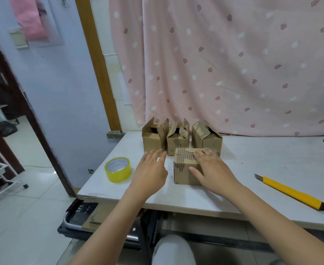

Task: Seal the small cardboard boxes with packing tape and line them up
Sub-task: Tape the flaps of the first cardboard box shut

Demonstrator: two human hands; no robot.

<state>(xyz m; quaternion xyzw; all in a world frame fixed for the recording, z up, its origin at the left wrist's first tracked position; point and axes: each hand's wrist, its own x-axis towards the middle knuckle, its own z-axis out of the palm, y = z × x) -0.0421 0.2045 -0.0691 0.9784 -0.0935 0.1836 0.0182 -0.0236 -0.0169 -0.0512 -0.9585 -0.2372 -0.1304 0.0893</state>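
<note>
- Cardboard, brown and worn: a small closed box (186, 170) sits near the front of the white worktop (253, 169), flaps folded down.
- The right hand (212, 170) rests on that box, fingers (203, 154) straight across the top, thumb against the near face.
- The left hand (153, 169) hovers just left of it, fingers relaxed, holding nothing.
- Three open-flapped boxes (177, 142) stand in a row behind.
- A yellow roll of packing tape (118, 169) lies left; a yellow utility knife (293, 193) lies well right.
</note>
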